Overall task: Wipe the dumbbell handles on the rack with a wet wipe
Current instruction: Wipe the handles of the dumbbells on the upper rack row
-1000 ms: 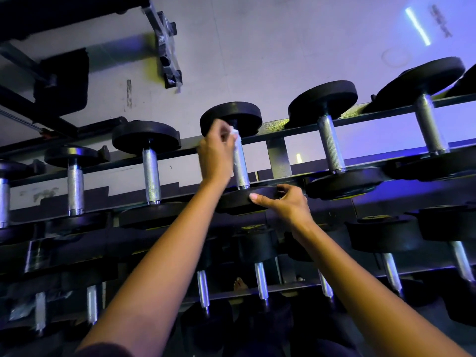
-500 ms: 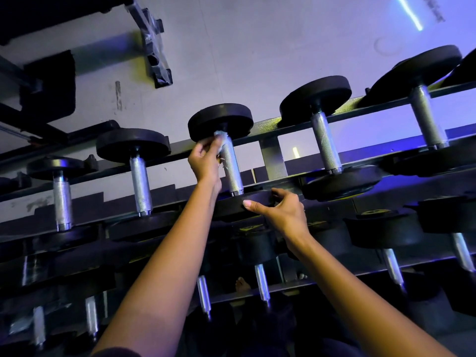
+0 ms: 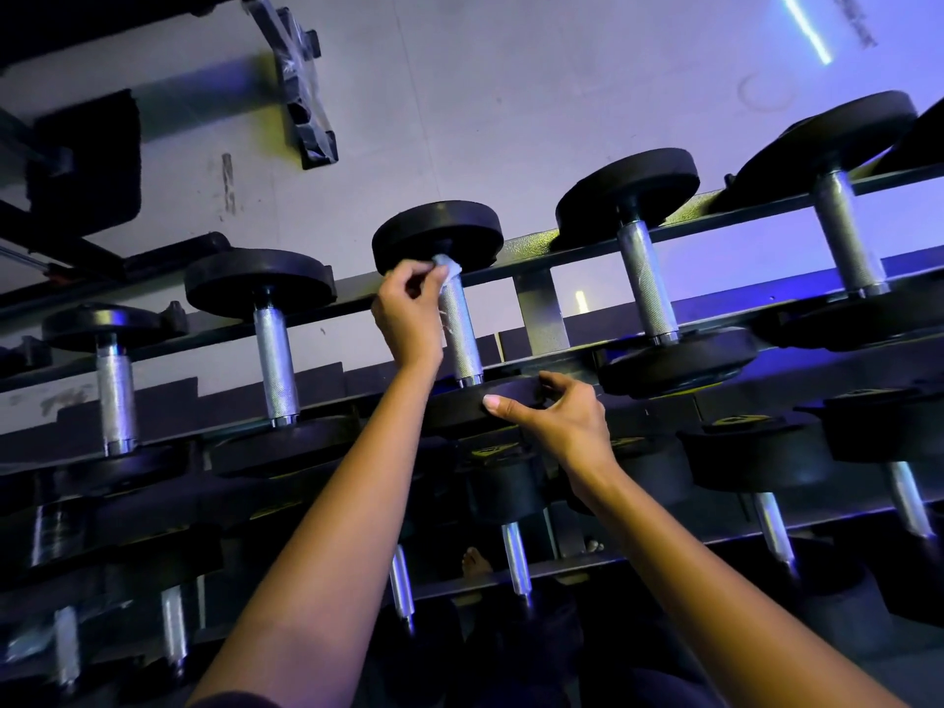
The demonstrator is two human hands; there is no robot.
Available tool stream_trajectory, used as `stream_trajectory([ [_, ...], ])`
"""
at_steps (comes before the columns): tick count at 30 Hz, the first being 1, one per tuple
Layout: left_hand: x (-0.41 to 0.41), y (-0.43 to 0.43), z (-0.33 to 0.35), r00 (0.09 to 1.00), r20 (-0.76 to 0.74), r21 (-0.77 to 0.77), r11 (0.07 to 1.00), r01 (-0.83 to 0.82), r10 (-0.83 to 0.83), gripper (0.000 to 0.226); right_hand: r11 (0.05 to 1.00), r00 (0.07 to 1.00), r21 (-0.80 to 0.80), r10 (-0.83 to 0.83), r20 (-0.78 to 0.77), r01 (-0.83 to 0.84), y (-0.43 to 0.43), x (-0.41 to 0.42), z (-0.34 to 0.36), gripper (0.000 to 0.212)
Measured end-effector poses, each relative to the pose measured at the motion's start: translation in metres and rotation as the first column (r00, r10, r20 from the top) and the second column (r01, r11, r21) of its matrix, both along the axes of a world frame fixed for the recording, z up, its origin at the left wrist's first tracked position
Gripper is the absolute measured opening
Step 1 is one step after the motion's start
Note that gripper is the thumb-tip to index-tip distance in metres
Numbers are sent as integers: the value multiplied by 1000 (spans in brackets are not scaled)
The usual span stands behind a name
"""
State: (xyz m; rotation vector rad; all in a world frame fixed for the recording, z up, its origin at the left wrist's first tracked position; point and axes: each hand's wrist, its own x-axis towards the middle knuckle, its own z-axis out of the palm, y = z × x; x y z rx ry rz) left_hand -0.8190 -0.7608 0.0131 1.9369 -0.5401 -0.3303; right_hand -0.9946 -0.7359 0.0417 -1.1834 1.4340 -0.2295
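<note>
Pale grey surface (image 3: 511, 94) spreads out beyond the left hand (image 3: 408, 319), wall or floor, hard to call from here. Up and left of that hand, dark scuff marks (image 3: 227, 181) smear the grey, and further left a black padded block (image 3: 87, 166) sits on dark bars. A black ribbed bracket (image 3: 301, 84) angles in high above it. Beyond the right hand (image 3: 562, 426), a thin bright streak of light (image 3: 807, 28) shines up top, with a faint ring mark (image 3: 766, 89) just under it, and a blue-violet glow (image 3: 766, 278) washes that side.
</note>
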Motion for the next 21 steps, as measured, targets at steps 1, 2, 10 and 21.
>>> stream_trajectory([
  [1,-2,2,3,981,171,67,995,79,-90,12,1000,1000,-1,-3,1,3,0,0,0,95],
  [2,-5,3,3,930,311,147,977,157,-196,18,1000,1000,0,-5,1,5,0,0,0,96],
  [10,-11,-4,7,563,530,627,740,243,-634,35,1000,1000,-5,-14,-18,14,3,2,3,103],
  [21,5,-10,6,712,-689,-44,974,-224,132,16,1000,1000,-22,-3,5,3,3,1,-2,127],
])
